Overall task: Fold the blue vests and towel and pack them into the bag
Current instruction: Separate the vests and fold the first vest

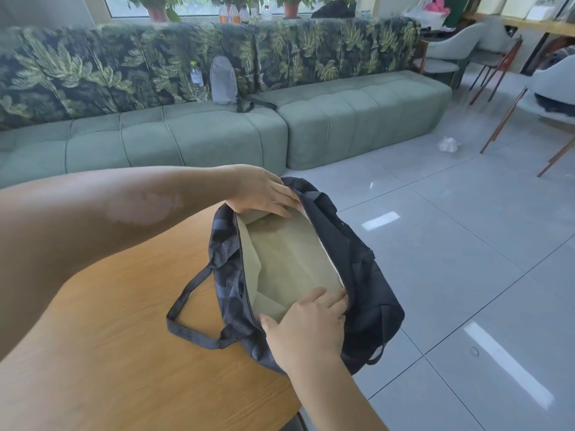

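Observation:
A dark patterned tote bag (364, 275) lies at the right edge of the wooden table (124, 321), partly hanging over it, its mouth wide and its pale green lining (289, 259) showing. My left hand (264, 191) holds the far end of the bag's rim, fingers reaching over it into the opening. At the near end, my right hand (311, 325) has its fingers on the lining and its thumb on the rim. One strap (186, 306) loops out on the table. No blue vests or towel are in view.
A green sofa (217, 135) with leaf-print cushions runs along the back, with a grey pouch (222, 79) and a water bottle (196, 79) on it. Chairs (529, 98) stand at the right on the grey tiled floor, where a crumpled white wrapper (448, 145) lies.

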`<action>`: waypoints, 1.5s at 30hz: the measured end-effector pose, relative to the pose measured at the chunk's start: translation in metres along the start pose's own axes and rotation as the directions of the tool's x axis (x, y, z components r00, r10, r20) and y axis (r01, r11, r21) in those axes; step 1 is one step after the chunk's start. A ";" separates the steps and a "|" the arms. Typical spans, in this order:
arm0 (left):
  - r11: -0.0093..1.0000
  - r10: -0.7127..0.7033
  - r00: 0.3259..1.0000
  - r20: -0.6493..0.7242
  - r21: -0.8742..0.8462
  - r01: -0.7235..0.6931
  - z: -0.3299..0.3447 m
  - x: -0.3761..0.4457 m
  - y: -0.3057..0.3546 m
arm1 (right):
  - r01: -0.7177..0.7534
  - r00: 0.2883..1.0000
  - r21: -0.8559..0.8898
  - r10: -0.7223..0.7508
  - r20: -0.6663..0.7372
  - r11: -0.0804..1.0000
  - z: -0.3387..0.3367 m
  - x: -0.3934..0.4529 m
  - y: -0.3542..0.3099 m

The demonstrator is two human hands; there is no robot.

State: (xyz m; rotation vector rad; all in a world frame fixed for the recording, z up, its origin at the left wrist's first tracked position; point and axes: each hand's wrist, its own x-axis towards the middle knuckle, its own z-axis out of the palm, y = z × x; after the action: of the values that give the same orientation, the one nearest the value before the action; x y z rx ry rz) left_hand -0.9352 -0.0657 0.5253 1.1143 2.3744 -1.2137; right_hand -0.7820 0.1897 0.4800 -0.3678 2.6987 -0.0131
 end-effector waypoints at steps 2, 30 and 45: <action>0.999 -0.036 0.998 0.053 -0.017 0.037 0.002 -0.011 0.004 | 0.026 1.000 0.008 -0.026 0.003 1.000 -0.001 -0.006 -0.006; 0.614 -0.755 0.642 -0.132 -0.488 0.621 -0.043 -0.183 0.131 | 0.500 0.794 -0.015 -0.466 -0.390 0.866 -0.058 -0.076 -0.002; -0.300 -0.941 -0.043 0.336 -0.768 0.566 -0.098 -0.326 0.430 | 0.885 0.434 0.002 -0.822 -0.369 0.466 0.020 -0.192 -0.085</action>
State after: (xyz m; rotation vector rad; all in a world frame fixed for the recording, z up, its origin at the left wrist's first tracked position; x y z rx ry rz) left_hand -0.3908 -0.0046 0.5061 -1.1577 3.4036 0.4247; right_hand -0.5836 0.1583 0.5440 -1.7941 2.4084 -0.6947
